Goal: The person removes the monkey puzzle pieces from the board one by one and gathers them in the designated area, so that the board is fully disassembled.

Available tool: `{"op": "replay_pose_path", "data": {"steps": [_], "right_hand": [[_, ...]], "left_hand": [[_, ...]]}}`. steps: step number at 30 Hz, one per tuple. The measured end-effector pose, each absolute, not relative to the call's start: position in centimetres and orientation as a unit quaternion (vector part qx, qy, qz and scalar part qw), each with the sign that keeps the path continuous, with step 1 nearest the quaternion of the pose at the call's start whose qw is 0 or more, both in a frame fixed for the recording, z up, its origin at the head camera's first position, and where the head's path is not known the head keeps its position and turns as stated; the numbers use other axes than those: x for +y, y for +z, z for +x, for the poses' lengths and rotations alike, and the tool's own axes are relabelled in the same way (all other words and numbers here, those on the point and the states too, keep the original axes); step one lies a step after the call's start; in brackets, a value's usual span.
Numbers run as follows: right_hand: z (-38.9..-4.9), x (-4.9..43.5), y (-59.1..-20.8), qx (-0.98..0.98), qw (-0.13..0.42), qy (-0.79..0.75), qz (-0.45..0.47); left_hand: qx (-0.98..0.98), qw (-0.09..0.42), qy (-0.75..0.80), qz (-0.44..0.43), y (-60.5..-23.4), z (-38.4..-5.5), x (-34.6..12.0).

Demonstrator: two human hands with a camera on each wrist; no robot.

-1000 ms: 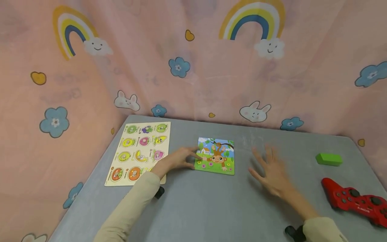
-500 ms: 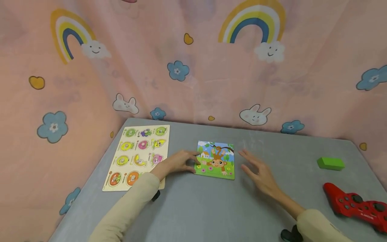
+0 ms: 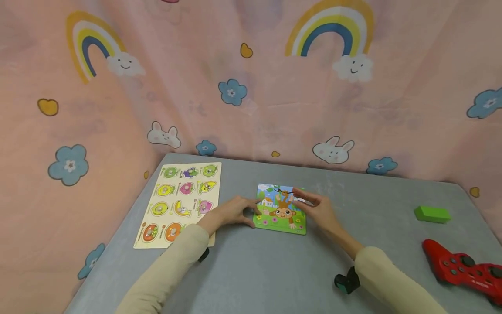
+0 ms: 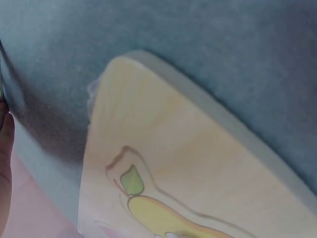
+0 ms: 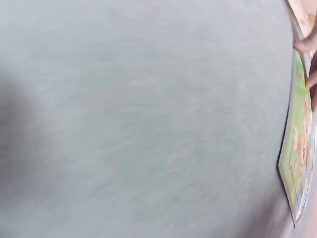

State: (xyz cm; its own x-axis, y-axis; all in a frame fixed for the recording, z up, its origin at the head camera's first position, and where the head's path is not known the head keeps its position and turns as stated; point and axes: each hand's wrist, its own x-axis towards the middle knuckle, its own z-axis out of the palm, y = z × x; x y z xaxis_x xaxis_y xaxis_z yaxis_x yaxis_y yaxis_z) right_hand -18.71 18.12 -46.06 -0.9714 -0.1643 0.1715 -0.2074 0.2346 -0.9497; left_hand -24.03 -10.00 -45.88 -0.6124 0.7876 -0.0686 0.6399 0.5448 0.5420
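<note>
A square jigsaw puzzle (image 3: 280,223) with a cartoon monkey lies flat on the grey table (image 3: 251,274) in the head view. My left hand (image 3: 231,213) rests at its left edge, fingertips touching the face and the thumb at the lower left corner. Over the upper right part of the puzzle is my right hand (image 3: 319,212), its fingers extended and holding nothing; whether they touch it I cannot tell. The puzzle (image 5: 297,148) shows at the right edge of the right wrist view, with left-hand fingers (image 5: 311,79) on it.
A wooden fruit peg board (image 3: 157,220) lies under my left forearm; its corner (image 4: 153,104) fills much of the left wrist view. At the right are a green block (image 3: 432,214) and a red game controller (image 3: 459,268). A patterned pink curtain (image 3: 266,109) hangs behind the table.
My right hand has moved left from beside the puzzle to over its upper right part, its fingers drawing closer together. The left hand has stayed at the puzzle's left edge.
</note>
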Motion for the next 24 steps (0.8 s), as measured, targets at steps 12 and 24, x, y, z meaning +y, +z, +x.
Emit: {"op": "replay_pose_path", "data": {"steps": [12, 24], "right_hand": [[-22.8, 16.3, -46.5, -0.762, -0.094, 0.635, 0.089], [-24.7, 15.4, -47.1, -0.753, -0.125, 0.642, 0.07]], "left_hand": [[0.863, 0.151, 0.247, 0.414, -45.9, -24.2, -10.1], [0.867, 0.159, 0.248, 0.403, -46.0, -24.0, -10.0]]}}
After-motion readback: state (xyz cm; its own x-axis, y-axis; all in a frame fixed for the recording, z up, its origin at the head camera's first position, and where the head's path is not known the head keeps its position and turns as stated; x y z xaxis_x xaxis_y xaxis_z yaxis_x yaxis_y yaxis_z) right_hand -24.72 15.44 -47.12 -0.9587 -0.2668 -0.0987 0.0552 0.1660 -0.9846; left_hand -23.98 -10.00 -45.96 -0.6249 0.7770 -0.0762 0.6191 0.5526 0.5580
